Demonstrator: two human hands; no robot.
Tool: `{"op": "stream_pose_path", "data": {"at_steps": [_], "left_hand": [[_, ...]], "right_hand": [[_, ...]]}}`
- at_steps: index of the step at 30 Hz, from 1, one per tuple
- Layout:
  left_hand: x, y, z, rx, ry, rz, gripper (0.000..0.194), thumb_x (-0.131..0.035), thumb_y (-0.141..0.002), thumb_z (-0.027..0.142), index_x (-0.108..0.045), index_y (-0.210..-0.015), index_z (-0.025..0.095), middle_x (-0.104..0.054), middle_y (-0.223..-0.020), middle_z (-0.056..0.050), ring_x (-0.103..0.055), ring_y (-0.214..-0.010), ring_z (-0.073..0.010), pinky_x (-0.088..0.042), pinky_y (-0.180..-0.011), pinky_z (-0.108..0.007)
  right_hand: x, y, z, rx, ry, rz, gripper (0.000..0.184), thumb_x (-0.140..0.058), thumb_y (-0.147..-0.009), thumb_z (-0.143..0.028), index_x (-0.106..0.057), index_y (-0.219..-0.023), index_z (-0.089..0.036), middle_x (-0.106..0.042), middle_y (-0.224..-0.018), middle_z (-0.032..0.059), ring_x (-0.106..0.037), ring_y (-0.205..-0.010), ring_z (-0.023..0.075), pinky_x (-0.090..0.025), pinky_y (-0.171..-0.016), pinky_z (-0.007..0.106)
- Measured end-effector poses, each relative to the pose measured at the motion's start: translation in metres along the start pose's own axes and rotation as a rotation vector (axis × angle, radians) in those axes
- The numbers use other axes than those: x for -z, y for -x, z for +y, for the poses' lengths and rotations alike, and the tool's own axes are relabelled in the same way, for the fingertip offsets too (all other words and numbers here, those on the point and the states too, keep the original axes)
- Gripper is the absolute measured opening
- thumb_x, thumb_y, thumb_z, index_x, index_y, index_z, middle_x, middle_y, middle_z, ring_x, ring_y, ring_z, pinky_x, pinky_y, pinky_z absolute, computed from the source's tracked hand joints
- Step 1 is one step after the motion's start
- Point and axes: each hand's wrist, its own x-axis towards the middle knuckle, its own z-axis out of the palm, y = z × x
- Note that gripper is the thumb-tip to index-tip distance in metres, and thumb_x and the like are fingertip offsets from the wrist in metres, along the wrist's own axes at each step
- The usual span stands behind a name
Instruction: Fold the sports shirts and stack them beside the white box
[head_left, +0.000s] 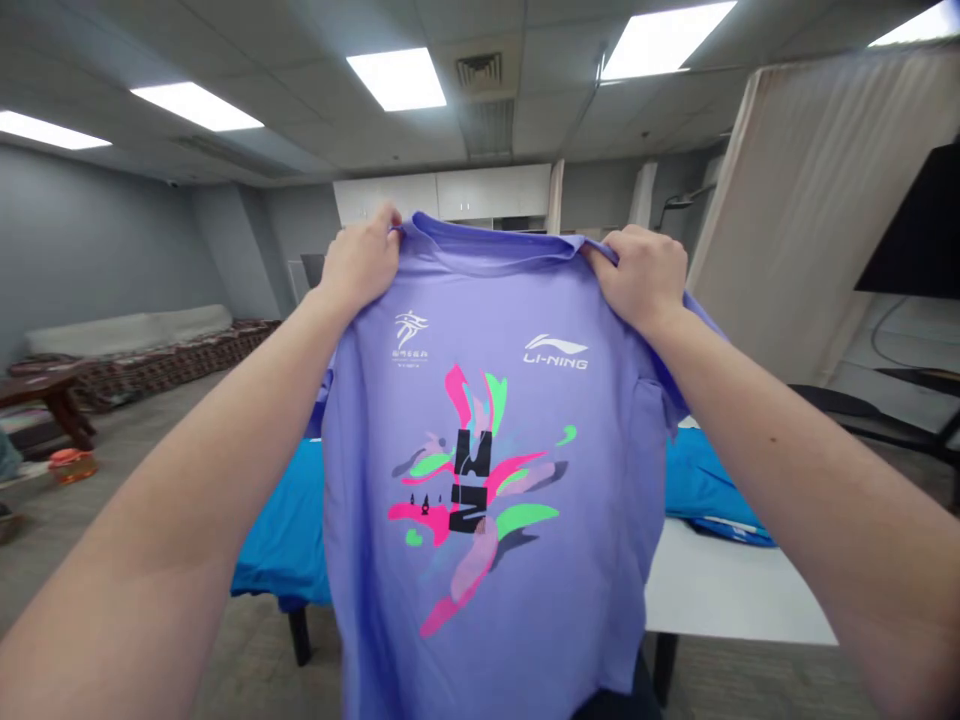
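Ahead of me stands the flat white table, with bright blue cloth showing on either side of what I'm holding. That is a short-sleeved purple fabric T-shirt, hanging between me and the table with its printed front towards me. I take the step in hand to be holding it up, spread wide; the next move, as I judge it, calls for level grips and an even pull, so the body doesn't twist. The shirt hangs between and below my hands: my left hand is closed on one shoulder, just beside the round purple collar, and my right hand is closed on the other, the collar drawn out between them. Well below both sits the pink, green and black splash print; above that, the white lettered logo is nearer my right hand, the white figure emblem nearer my left
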Motion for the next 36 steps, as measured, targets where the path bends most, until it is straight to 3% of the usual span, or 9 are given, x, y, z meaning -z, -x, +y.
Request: {"op": "stream_pose_path", "data": {"at_steps": [4, 7, 14, 16, 18, 21, 24, 30, 36], "left_hand": [[-0.123, 0.008, -0.008, 0.019, 0.008, -0.213, 0.034, -0.043, -0.102, 0.038, -0.055, -0.130, 0.023, -0.068, -0.107, -0.010, -0.063, -0.116, -0.0322, -0.045, -0.101, -0.044], [-0.230, 0.028, -0.017, 0.012, -0.047, -0.416, 0.038, -0.036, -0.104, 0.041, -0.053, -0.132, 0.023, -0.070, -0.107, -0.013, -0.066, -0.110, -0.0333, -0.048, -0.096, -0.044], [-0.503, 0.127, -0.062, -0.019, -0.082, -0.791, 0.038, -0.031, -0.106, 0.043, -0.051, -0.132, 0.025, -0.073, -0.107, -0.014, -0.070, -0.101, -0.0323, -0.051, -0.083, -0.040], [-0.562, 0.160, -0.080, 0.001, -0.080, -0.871, 0.037, -0.033, -0.105, 0.045, -0.052, -0.131, 0.025, -0.073, -0.109, -0.013, -0.070, -0.101, -0.0315, -0.051, -0.082, -0.038], [-0.603, 0.186, -0.097, 0.033, -0.082, -0.927, 0.037, -0.035, -0.105, 0.047, -0.053, -0.130, 0.026, -0.073, -0.110, -0.012, -0.070, -0.101, -0.0306, -0.051, -0.082, -0.037], [-0.633, 0.209, -0.117, 0.076, -0.050, -0.948, 0.037, -0.037, -0.104, 0.048, -0.054, -0.129, 0.026, -0.073, -0.113, -0.011, -0.069, -0.103, -0.0289, -0.050, -0.084, -0.036], [-0.632, 0.220, -0.131, 0.122, -0.010, -0.912, 0.040, -0.037, -0.103, 0.049, -0.053, -0.131, 0.025, -0.072, -0.117, -0.011, -0.067, -0.105, -0.0281, -0.049, -0.088, -0.038], [-0.580, 0.246, -0.162, 0.207, -0.134, -0.884, 0.052, -0.040, -0.098, 0.058, -0.059, -0.127, 0.018, -0.066, -0.127, -0.017, -0.059, -0.120, -0.0357, -0.042, -0.103, -0.053], [-0.525, 0.274, -0.193, 0.299, -0.328, -0.915, 0.055, -0.035, -0.099, 0.059, -0.068, -0.107, 0.016, -0.066, -0.124, -0.022, -0.057, -0.120, -0.0407, -0.041, -0.099, -0.057]], "right_hand": [[-0.080, 0.042, 0.055, -0.070, 0.130, -0.193, 0.058, -0.039, -0.102, -0.061, -0.069, -0.081, -0.016, -0.070, -0.088, 0.0106, -0.064, -0.086, 0.0242, -0.040, -0.074, 0.034], [-0.156, 0.090, 0.093, -0.146, 0.244, -0.440, 0.056, -0.039, -0.102, -0.059, -0.072, -0.088, -0.017, -0.072, -0.092, 0.0124, -0.065, -0.088, 0.0258, -0.041, -0.075, 0.034], [-0.357, 0.257, 0.162, -0.264, 0.314, -0.944, 0.058, -0.032, -0.105, -0.056, -0.074, -0.102, -0.017, -0.074, -0.105, 0.0147, -0.069, -0.095, 0.0283, -0.045, -0.078, 0.034], [-0.400, 0.302, 0.173, -0.289, 0.306, -1.051, 0.056, -0.034, -0.105, -0.055, -0.073, -0.104, -0.015, -0.073, -0.107, 0.0165, -0.069, -0.097, 0.0296, -0.046, -0.080, 0.035], [-0.431, 0.336, 0.180, -0.302, 0.294, -1.118, 0.054, -0.036, -0.105, -0.054, -0.073, -0.105, -0.014, -0.073, -0.109, 0.0183, -0.069, -0.099, 0.0310, -0.047, -0.083, 0.036], [-0.457, 0.362, 0.187, -0.334, 0.284, -1.146, 0.051, -0.038, -0.104, -0.053, -0.071, -0.109, -0.014, -0.072, -0.112, 0.0183, -0.067, -0.102, 0.0317, -0.047, -0.086, 0.038], [-0.461, 0.367, 0.187, -0.376, 0.251, -1.100, 0.047, -0.040, -0.104, -0.051, -0.066, -0.119, -0.016, -0.069, -0.119, 0.0172, -0.065, -0.105, 0.0308, -0.048, -0.088, 0.038], [-0.416, 0.370, 0.182, -0.376, 0.204, -0.913, 0.037, -0.044, -0.101, -0.036, -0.062, -0.128, -0.016, -0.062, -0.129, 0.0181, -0.055, -0.121, 0.0336, -0.043, -0.101, 0.045], [-0.373, 0.393, 0.193, -0.739, 0.182, -0.982, 0.047, -0.041, -0.101, -0.041, -0.062, -0.131, -0.011, -0.062, -0.133, 0.0214, -0.059, -0.123, 0.0343, -0.046, -0.102, 0.046]]}}
